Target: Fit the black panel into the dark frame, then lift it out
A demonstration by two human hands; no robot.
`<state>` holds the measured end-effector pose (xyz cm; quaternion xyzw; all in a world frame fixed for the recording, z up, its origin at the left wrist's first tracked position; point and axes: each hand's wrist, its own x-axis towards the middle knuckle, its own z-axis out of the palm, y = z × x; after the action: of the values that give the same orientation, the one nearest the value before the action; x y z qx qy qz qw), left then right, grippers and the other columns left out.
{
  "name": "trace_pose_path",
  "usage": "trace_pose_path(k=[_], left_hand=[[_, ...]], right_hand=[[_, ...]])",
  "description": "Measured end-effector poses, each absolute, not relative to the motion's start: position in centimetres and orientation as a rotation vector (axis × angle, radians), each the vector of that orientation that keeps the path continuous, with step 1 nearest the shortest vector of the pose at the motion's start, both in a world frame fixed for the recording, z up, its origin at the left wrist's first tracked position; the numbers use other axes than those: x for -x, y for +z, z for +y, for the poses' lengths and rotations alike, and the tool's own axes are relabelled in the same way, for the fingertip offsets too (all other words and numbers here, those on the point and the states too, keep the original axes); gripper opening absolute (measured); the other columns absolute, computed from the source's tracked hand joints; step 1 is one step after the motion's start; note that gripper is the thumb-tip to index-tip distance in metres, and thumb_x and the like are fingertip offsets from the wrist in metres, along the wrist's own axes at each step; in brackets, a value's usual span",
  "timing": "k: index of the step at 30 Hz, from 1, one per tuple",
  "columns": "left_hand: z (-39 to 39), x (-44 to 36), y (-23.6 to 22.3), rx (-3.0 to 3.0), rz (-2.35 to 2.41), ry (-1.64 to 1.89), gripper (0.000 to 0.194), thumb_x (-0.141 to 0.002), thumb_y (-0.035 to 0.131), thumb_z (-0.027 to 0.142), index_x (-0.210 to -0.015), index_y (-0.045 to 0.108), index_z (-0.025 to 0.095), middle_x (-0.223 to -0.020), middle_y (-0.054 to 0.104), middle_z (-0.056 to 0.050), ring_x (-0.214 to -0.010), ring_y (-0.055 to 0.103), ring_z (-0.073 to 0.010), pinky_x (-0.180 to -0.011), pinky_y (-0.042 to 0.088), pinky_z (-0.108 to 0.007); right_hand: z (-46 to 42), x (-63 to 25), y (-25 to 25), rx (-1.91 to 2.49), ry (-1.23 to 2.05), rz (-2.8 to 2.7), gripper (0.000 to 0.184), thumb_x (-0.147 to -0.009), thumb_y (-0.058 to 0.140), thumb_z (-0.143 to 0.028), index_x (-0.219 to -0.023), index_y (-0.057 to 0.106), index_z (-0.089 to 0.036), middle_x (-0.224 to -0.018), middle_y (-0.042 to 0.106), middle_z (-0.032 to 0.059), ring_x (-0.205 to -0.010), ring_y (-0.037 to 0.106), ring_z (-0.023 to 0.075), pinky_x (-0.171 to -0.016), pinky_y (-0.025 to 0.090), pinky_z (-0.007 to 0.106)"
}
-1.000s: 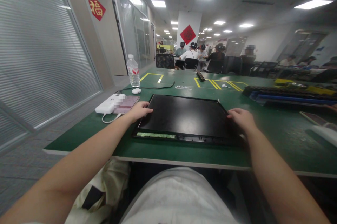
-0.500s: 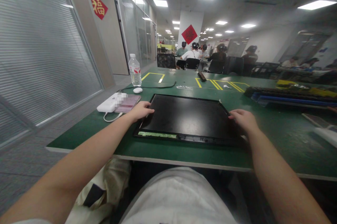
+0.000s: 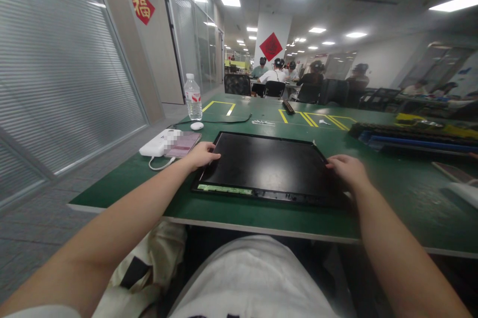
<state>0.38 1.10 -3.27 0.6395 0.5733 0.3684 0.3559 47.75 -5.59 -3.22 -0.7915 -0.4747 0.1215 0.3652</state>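
Note:
A flat black screen panel (image 3: 265, 161) in a thin dark frame lies on the green table in front of me. Along its near edge runs a green circuit strip (image 3: 224, 189) on the left half. My left hand (image 3: 203, 155) grips the panel's left side, thumb on top and fingers at the outer edge. On the opposite side, my right hand (image 3: 345, 168) pinches the right edge, its fingertips touching the frame. The undersides of both grips are hidden.
Left of the panel are a white power bank (image 3: 154, 144) with a cable, a phone (image 3: 184, 144), a white earbud case (image 3: 197, 126) and a water bottle (image 3: 193, 99). Dark and blue parts (image 3: 411, 139) lie at the right. People sit at tables farther back.
The camera view has shifted slightly. Both hands stay on the panel's sides, and the panel keeps its place on the table.

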Motion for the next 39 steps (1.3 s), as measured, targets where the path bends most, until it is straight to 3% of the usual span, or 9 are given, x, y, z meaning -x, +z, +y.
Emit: trace_pose_path(k=[10,27,33,39], left_hand=[[1.4,0.1,-3.6,-1.524,1.403,1.008,0.042,-0.047,0.084,0.038,-0.080,0.072,0.016,-0.075,0.071,-0.003,-0.075,0.065,-0.0240,-0.072,0.048,-0.035],[1.2,-0.3,-2.9,-1.291,1.367,1.096,0.045,-0.039,0.088,0.033,-0.079,0.072,0.017,-0.076,0.073,-0.005,-0.082,0.067,-0.0283,-0.073,0.050,-0.038],[1.1,-0.6,-2.5,-1.309,1.212,1.167,0.054,-0.044,0.087,0.030,-0.094,0.072,0.019,-0.099,0.075,-0.007,-0.099,0.068,-0.0285,-0.087,0.051,-0.038],[1.5,0.6,-2.8,-1.817,1.418,0.927,0.065,-0.058,0.080,0.048,-0.114,0.069,0.018,-0.118,0.069,-0.012,-0.117,0.061,-0.0339,-0.099,0.048,-0.044]], right_hand=[[-5.5,-47.9,-3.4,2.014,0.343,-1.209,0.030,-0.072,0.061,-0.038,-0.089,0.077,-0.020,-0.081,0.077,0.0084,-0.073,0.066,0.0232,-0.065,0.046,0.032],[-5.8,-47.3,-2.9,2.021,0.302,-1.223,0.027,-0.072,0.060,-0.038,-0.085,0.075,-0.020,-0.077,0.076,0.0078,-0.075,0.066,0.0240,-0.072,0.047,0.034],[-5.9,-47.2,-2.9,2.029,0.310,-1.221,0.026,-0.073,0.060,-0.038,-0.086,0.076,-0.021,-0.078,0.076,0.0070,-0.075,0.066,0.0235,-0.073,0.048,0.034],[-5.7,-47.5,-3.1,2.012,0.282,-1.243,0.024,-0.073,0.060,-0.036,-0.085,0.076,-0.021,-0.078,0.077,0.0067,-0.078,0.067,0.0249,-0.073,0.048,0.035]])
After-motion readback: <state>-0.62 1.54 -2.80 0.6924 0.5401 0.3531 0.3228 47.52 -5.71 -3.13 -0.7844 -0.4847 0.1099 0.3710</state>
